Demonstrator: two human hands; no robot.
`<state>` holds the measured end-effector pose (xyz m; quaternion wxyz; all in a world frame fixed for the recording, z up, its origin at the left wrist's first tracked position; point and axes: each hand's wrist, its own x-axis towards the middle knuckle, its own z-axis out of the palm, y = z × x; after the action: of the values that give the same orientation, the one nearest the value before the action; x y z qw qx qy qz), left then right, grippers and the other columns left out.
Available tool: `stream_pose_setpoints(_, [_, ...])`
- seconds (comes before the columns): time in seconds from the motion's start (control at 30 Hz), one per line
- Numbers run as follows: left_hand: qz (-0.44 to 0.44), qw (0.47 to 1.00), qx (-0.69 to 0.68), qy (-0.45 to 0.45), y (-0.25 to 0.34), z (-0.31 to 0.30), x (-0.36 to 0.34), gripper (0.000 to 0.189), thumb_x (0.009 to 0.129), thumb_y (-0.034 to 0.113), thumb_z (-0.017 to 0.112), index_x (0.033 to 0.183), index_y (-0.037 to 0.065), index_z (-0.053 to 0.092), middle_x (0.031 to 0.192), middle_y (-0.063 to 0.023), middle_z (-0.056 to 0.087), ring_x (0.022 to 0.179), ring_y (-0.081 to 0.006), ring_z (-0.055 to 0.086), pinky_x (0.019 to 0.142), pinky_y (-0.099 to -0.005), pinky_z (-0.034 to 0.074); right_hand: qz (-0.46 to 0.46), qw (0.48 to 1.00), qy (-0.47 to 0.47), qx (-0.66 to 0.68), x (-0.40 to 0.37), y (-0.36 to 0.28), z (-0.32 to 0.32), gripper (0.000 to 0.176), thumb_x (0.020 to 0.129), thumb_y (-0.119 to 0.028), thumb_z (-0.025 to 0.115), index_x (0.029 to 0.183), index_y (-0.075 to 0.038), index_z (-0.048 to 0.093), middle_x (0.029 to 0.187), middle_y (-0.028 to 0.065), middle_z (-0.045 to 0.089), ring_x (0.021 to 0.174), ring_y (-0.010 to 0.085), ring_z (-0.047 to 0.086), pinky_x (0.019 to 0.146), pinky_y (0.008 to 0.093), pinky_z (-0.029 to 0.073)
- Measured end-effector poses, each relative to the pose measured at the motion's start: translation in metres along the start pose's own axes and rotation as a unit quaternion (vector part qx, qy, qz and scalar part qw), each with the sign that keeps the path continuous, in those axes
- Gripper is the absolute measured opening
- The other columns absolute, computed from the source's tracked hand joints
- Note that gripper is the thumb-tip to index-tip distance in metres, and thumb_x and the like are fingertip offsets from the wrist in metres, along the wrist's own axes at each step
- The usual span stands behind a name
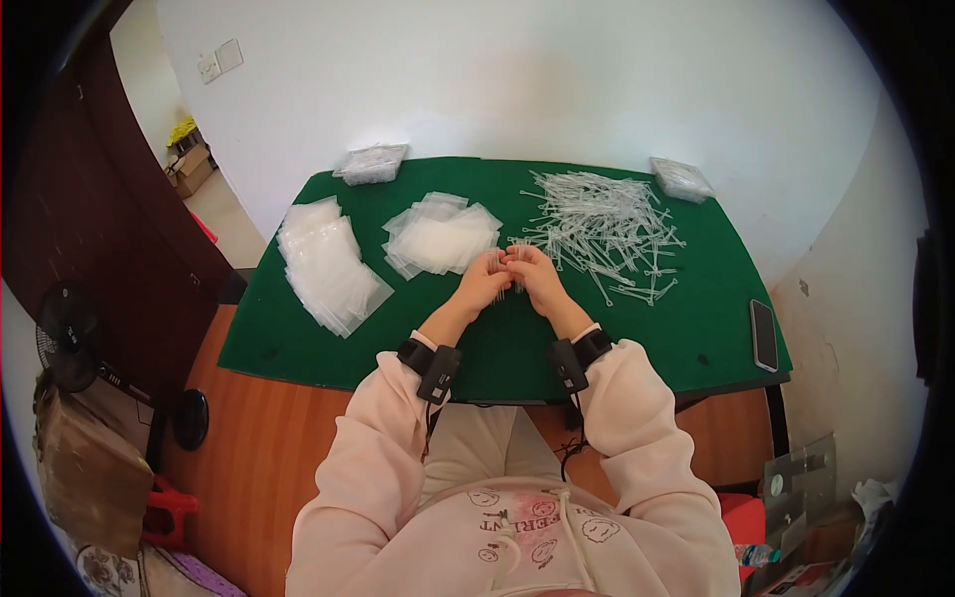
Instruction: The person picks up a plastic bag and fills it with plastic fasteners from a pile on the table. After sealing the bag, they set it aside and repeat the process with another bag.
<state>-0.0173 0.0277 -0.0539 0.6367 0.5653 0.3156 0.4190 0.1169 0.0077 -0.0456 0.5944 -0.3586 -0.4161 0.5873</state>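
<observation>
Close together over the middle of the green table, my left hand [485,282] and my right hand [536,277] have curled fingers around a few thin clear plastic sticks [500,295]. The fingertips nearly meet, and how many sticks each hand holds is too small to tell. Just behind and to the right lies a loose heap of clear sticks with looped ends [597,224]. Behind and to the left is a pile of clear plastic bags [443,236]. A larger fanned-out stack of bags [328,264] lies farther left.
Filled clear packs stand at the table's back left [373,164] and back right [682,179]. A phone [763,335] lies near the right edge of the green table [298,350]. Black devices are strapped on both wrists. A fan [70,333] is at the left.
</observation>
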Motion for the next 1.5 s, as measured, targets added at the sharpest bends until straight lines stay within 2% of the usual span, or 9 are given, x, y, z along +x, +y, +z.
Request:
stream_pose_setpoints(0.07, [0.039, 0.995, 0.093, 0.011, -0.001, 0.002, -0.001, 0.033, 0.075, 0.001, 0.052, 0.108, 0.003, 0.047, 0.091, -0.0029, 0.054, 0.082, -0.0128, 0.053, 0.071, -0.0251, 0.044, 0.007, 1.0, -0.006, -0.019, -0.001, -0.003, 0.003, 0.031, 0.076, 0.001, 0.055, 0.105, 0.001, 0.048, 0.088, 0.0074, 0.057, 0.078, 0.0148, 0.056, 0.067, 0.0256, 0.047])
stream_pose_setpoints(0.2, [0.055, 0.992, 0.112, 0.022, -0.003, 0.004, -0.001, 0.04, 0.072, 0.0, 0.051, 0.112, 0.002, 0.045, 0.096, -0.0045, 0.056, 0.086, -0.013, 0.053, 0.073, -0.0249, 0.043, 0.01, 1.0, -0.005, -0.024, -0.002, -0.005, 0.004, 0.033, 0.075, 0.003, 0.057, 0.106, 0.002, 0.048, 0.092, 0.0083, 0.058, 0.082, 0.0156, 0.057, 0.07, 0.0257, 0.047])
stream_pose_setpoints(0.5, [0.065, 0.996, 0.055, -0.015, -0.001, 0.002, -0.003, 0.043, 0.075, -0.004, 0.048, 0.117, 0.002, 0.045, 0.1, -0.0059, 0.057, 0.087, -0.0121, 0.054, 0.073, -0.0235, 0.043, 0.017, 0.998, -0.052, 0.013, -0.001, -0.004, -0.002, 0.036, 0.074, 0.006, 0.057, 0.109, 0.002, 0.046, 0.098, 0.0102, 0.058, 0.085, 0.0172, 0.059, 0.072, 0.0259, 0.048])
stream_pose_setpoints(0.7, [0.074, 0.996, 0.042, 0.001, 0.011, 0.006, -0.009, 0.038, 0.078, -0.004, 0.044, 0.115, 0.001, 0.047, 0.095, -0.0063, 0.059, 0.086, -0.0126, 0.056, 0.075, -0.0229, 0.043, 0.037, 0.993, -0.07, 0.084, -0.002, -0.007, -0.001, 0.037, 0.074, 0.008, 0.056, 0.109, 0.002, 0.046, 0.099, 0.0105, 0.059, 0.086, 0.0182, 0.059, 0.071, 0.0273, 0.049])
stream_pose_setpoints(1.03, [0.08, 0.992, 0.058, 0.074, 0.003, 0.0, -0.004, 0.042, 0.081, 0.001, 0.042, 0.122, -0.002, 0.044, 0.099, -0.0069, 0.059, 0.086, -0.0116, 0.056, 0.074, -0.0227, 0.044, 0.058, 0.993, -0.097, 0.028, -0.005, -0.005, 0.004, 0.039, 0.072, 0.01, 0.056, 0.109, 0.002, 0.046, 0.097, 0.0085, 0.058, 0.086, 0.0165, 0.059, 0.076, 0.0268, 0.049])
stream_pose_setpoints(1.17, [0.126, 0.967, 0.201, 0.097, 0.006, -0.004, -0.005, 0.039, 0.08, 0.001, 0.042, 0.119, -0.002, 0.048, 0.099, -0.0078, 0.06, 0.085, -0.0141, 0.056, 0.076, -0.0244, 0.044, 0.024, 0.992, -0.111, -0.05, -0.008, -0.005, 0.006, 0.039, 0.072, 0.01, 0.056, 0.109, 0.001, 0.046, 0.095, 0.0064, 0.058, 0.085, 0.0148, 0.059, 0.075, 0.0264, 0.048])
stream_pose_setpoints(1.27, [0.184, 0.931, 0.303, 0.083, 0.009, -0.009, -0.004, 0.033, 0.078, 0.003, 0.044, 0.109, -0.003, 0.054, 0.094, -0.0155, 0.061, 0.085, -0.0271, 0.058, 0.076, -0.0318, 0.044, 0.012, 0.992, -0.111, -0.063, -0.011, -0.007, 0.01, 0.04, 0.072, 0.01, 0.055, 0.11, 0.0, 0.046, 0.094, 0.0051, 0.058, 0.085, 0.0137, 0.058, 0.073, 0.0261, 0.048])
stream_pose_setpoints(1.43, [0.214, 0.918, 0.32, 0.096, 0.01, -0.01, -0.003, 0.029, 0.077, 0.005, 0.047, 0.103, 0.0, 0.058, 0.093, -0.0157, 0.06, 0.085, -0.0306, 0.057, 0.076, -0.034, 0.044, 0.027, 0.991, -0.125, -0.029, -0.008, -0.002, 0.009, 0.037, 0.076, 0.006, 0.054, 0.111, -0.001, 0.046, 0.089, 0.005, 0.058, 0.079, 0.0133, 0.058, 0.068, 0.0255, 0.047])
stream_pose_setpoints(1.5, [0.259, 0.901, 0.312, 0.156, 0.015, -0.017, -0.001, 0.026, 0.077, 0.006, 0.049, 0.1, 0.001, 0.059, 0.092, -0.0153, 0.06, 0.086, -0.0303, 0.056, 0.076, -0.035, 0.044, 0.051, 0.991, -0.117, -0.031, -0.009, -0.003, 0.007, 0.033, 0.079, 0.002, 0.053, 0.11, -0.001, 0.046, 0.085, 0.005, 0.058, 0.074, 0.013, 0.057, 0.066, 0.025, 0.047])
